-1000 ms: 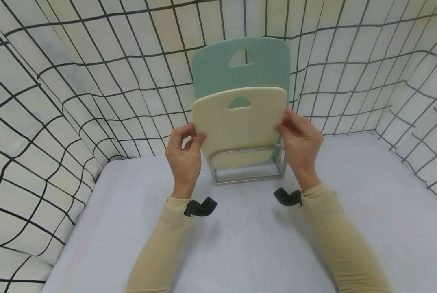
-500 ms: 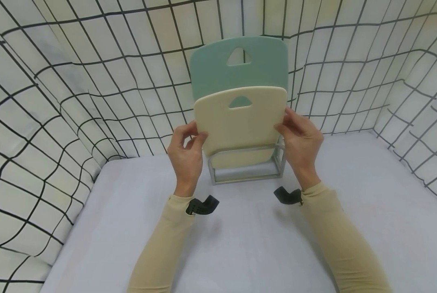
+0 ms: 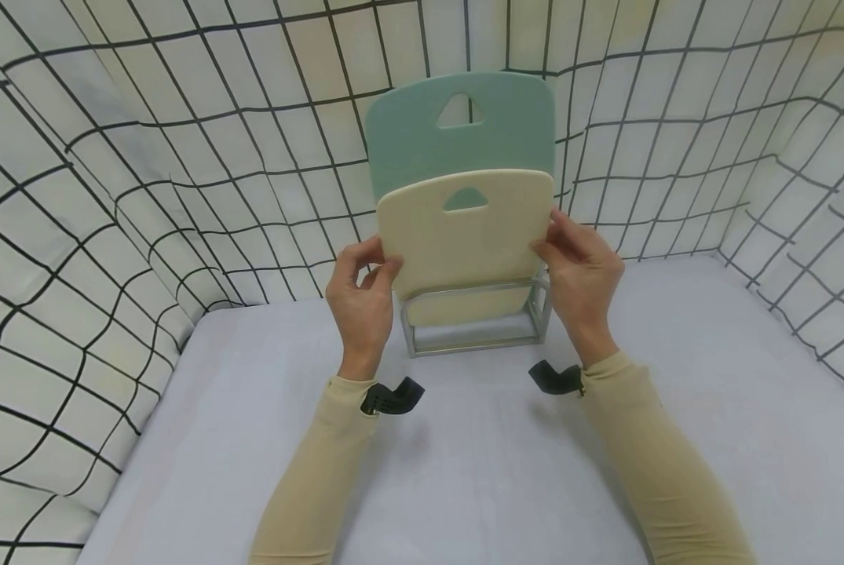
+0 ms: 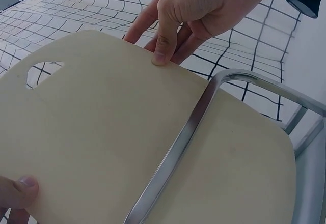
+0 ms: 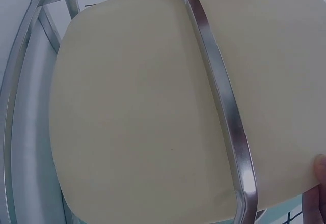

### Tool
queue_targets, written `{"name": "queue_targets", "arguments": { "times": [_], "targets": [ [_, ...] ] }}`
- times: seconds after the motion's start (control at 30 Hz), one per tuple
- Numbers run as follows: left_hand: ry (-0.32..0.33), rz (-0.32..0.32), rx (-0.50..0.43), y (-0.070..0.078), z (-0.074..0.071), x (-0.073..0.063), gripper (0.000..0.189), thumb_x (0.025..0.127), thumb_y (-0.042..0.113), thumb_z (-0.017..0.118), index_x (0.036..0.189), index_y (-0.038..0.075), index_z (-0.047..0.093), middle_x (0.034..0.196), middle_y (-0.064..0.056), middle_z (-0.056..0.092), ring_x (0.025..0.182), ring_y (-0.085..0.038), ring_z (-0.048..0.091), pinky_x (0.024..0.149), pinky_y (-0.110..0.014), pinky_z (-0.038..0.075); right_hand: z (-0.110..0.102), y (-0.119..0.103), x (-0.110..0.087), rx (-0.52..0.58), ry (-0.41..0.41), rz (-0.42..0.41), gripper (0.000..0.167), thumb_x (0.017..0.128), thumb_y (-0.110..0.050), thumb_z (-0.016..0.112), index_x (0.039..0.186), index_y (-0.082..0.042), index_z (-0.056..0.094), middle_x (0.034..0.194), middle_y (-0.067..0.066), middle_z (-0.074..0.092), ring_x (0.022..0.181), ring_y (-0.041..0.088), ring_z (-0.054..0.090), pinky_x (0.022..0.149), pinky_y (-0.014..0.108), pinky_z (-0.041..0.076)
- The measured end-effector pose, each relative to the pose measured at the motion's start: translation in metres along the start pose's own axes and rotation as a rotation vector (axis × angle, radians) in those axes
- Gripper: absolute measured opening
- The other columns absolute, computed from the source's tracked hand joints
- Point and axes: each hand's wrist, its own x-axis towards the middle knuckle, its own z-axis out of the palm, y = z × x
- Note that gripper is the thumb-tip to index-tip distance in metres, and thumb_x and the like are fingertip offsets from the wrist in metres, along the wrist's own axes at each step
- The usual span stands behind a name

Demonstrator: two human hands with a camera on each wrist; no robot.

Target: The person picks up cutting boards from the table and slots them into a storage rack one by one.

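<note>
A cream cutting board (image 3: 464, 239) stands upright with its lower part behind the front bar of a silver metal rack (image 3: 478, 345). My left hand (image 3: 365, 302) pinches its left edge, thumb on the front face, as the left wrist view also shows with the hand (image 4: 191, 15) at the board's rim. At the opposite edge my right hand (image 3: 580, 275) pinches the board between thumb and fingers. Taller behind it rises a green cutting board (image 3: 499, 125) with a triangular handle hole. The right wrist view shows only a thumb tip (image 5: 320, 168) of the right hand.
Black wire grid panels (image 3: 252, 157) rise at the back and on both sides of the white tabletop (image 3: 478, 455). Dark wrist-mounted pieces (image 3: 393, 396) stick out from both sleeves.
The cream board and my left hand have shifted slightly right relative to the rack. Both hands keep their pinch, and the right hand stays nearly still.
</note>
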Motion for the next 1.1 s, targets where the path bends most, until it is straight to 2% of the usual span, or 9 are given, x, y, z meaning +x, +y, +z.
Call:
{"name": "queue_targets", "arguments": {
  "times": [0.1, 0.17, 0.53, 0.83, 1.1],
  "targets": [
    [0.006, -0.005, 0.002, -0.0007, -0.0004, -0.0006, 0.029, 0.088, -0.004, 0.076, 0.117, -0.005, 0.069, 0.102, 0.019, 0.065, 0.096, -0.005, 0.062, 0.088, -0.023, 0.061, 0.0008, 0.0003, -0.0004, -0.021, -0.008, -0.003, 0.044, 0.079, 0.014, 0.079, 0.118, -0.007, 0.076, 0.1, 0.02, 0.077, 0.087, 0.0, 0.073, 0.085, 0.019, 0.061],
    [0.009, -0.008, 0.006, -0.0011, -0.0007, -0.0009, 0.029, 0.088, -0.004, 0.076, 0.117, -0.005, 0.069, 0.102, 0.019, 0.065, 0.096, -0.005, 0.062, 0.087, -0.023, 0.061, 0.0016, 0.0003, -0.0007, -0.026, -0.009, -0.002, 0.043, 0.079, 0.014, 0.079, 0.117, -0.006, 0.076, 0.102, 0.026, 0.075, 0.087, -0.001, 0.073, 0.085, 0.019, 0.061],
    [-0.001, -0.025, 0.01, -0.0049, -0.0006, -0.0033, 0.029, 0.089, -0.004, 0.075, 0.117, -0.004, 0.069, 0.103, 0.018, 0.065, 0.098, -0.006, 0.063, 0.088, -0.022, 0.061, 0.0005, 0.0035, -0.0027, -0.051, -0.006, 0.018, 0.044, 0.079, 0.014, 0.079, 0.117, -0.007, 0.076, 0.103, 0.027, 0.075, 0.087, -0.001, 0.072, 0.086, 0.017, 0.06],
    [-0.008, -0.01, 0.009, -0.0081, 0.0005, -0.0023, 0.027, 0.09, -0.003, 0.075, 0.116, -0.003, 0.069, 0.102, 0.017, 0.066, 0.097, -0.006, 0.063, 0.089, -0.025, 0.062, -0.0017, 0.0041, -0.0013, -0.074, -0.017, 0.011, 0.044, 0.081, 0.012, 0.079, 0.119, -0.011, 0.077, 0.103, 0.024, 0.076, 0.087, -0.001, 0.072, 0.086, 0.017, 0.06],
    [-0.018, -0.014, 0.011, -0.007, 0.0014, -0.0013, 0.028, 0.091, -0.002, 0.075, 0.118, -0.002, 0.069, 0.104, 0.008, 0.068, 0.098, -0.005, 0.062, 0.089, -0.023, 0.061, -0.0014, 0.0033, -0.0005, -0.073, -0.015, 0.026, 0.044, 0.081, 0.012, 0.079, 0.119, -0.01, 0.076, 0.103, 0.024, 0.076, 0.087, -0.001, 0.071, 0.086, 0.017, 0.06]
  ]
}}
